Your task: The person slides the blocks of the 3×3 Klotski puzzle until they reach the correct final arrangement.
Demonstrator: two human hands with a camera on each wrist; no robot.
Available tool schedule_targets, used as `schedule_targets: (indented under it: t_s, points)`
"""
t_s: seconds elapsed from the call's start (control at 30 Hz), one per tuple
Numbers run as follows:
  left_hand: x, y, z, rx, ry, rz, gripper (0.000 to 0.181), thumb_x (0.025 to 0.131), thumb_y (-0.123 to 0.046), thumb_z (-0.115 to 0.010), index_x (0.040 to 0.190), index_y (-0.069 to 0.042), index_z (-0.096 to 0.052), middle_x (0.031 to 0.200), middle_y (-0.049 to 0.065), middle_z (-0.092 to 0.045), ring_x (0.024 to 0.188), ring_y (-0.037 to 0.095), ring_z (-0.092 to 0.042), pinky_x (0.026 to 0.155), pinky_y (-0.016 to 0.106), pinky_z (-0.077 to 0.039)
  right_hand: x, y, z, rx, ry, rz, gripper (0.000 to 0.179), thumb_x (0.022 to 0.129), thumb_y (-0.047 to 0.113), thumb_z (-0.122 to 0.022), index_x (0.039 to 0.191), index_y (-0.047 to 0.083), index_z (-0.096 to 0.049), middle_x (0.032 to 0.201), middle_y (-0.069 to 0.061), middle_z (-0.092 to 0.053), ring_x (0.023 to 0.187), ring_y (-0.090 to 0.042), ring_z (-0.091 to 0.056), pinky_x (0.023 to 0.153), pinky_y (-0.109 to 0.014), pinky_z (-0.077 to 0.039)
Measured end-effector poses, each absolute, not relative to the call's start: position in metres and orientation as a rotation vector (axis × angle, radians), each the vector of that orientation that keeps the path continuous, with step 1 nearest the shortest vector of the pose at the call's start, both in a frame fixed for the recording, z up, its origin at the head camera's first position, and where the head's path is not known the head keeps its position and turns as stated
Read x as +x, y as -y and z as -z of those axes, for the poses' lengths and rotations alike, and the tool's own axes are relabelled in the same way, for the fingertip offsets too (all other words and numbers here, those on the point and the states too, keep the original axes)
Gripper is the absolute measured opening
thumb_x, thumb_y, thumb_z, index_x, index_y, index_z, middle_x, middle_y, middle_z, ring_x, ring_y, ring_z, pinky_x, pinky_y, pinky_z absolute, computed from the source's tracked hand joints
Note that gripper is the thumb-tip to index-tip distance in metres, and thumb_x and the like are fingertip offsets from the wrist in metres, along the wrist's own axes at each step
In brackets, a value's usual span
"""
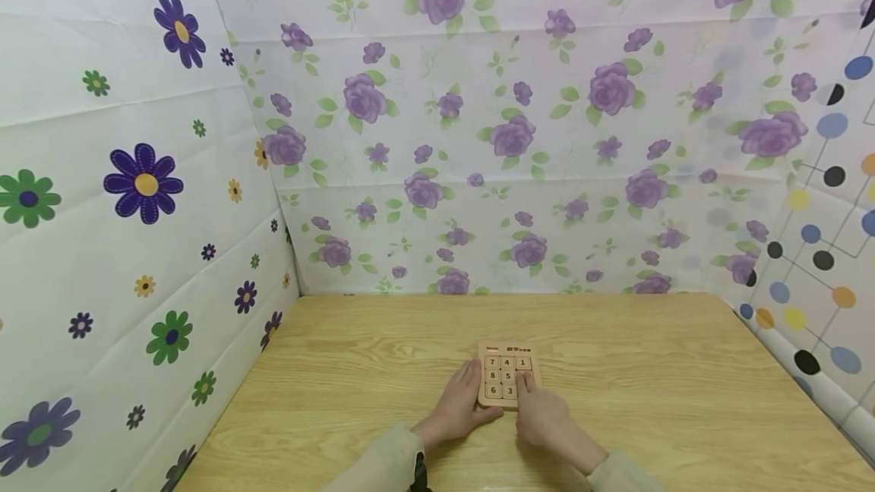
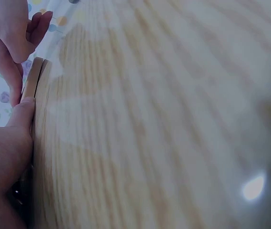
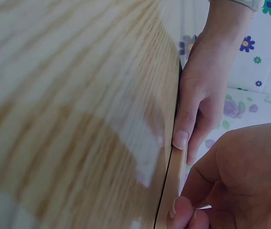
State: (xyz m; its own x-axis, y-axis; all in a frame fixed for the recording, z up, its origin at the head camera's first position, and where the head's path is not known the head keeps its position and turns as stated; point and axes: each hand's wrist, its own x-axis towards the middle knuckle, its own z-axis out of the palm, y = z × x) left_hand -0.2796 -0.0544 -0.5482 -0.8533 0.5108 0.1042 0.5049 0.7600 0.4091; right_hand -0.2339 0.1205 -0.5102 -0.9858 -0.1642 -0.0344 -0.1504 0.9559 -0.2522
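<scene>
Right of left hand (image 1: 459,405) gripping its edge, number puzzle (image 1: 500,375); right hand (image 1: 541,414), straight-fingered, on top

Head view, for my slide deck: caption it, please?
Left hand rests against a number puzzle; right hand touches its tiles.

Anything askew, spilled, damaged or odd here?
Nothing visibly spilled or damaged. Only oddity: the number board on the table has tiles out of order, 7-4-1 across its top row. Its lower right is covered, can't tell there.
</scene>
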Motion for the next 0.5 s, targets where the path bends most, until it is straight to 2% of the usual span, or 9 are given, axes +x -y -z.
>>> schedule_targets:
  t_s: [0.5]
  points:
    - [-0.28,0.0546,0.5492,0.839,-2.938,-0.678,0.098,0.089,-0.055,-0.061,0.15,0.009,-0.018,0.158,0.025,-0.022,0.147,0.037,-0.022,0.121,0.047,-0.022,-0.2341,-0.121,0.5115,-0.278,-3.07,0.429,0.062,0.085,0.007,-0.056,0.143,-0.008,-0.039,0.148,-0.029,-0.039,0.042,-0.005,-0.031,0.035,-0.016,-0.024]
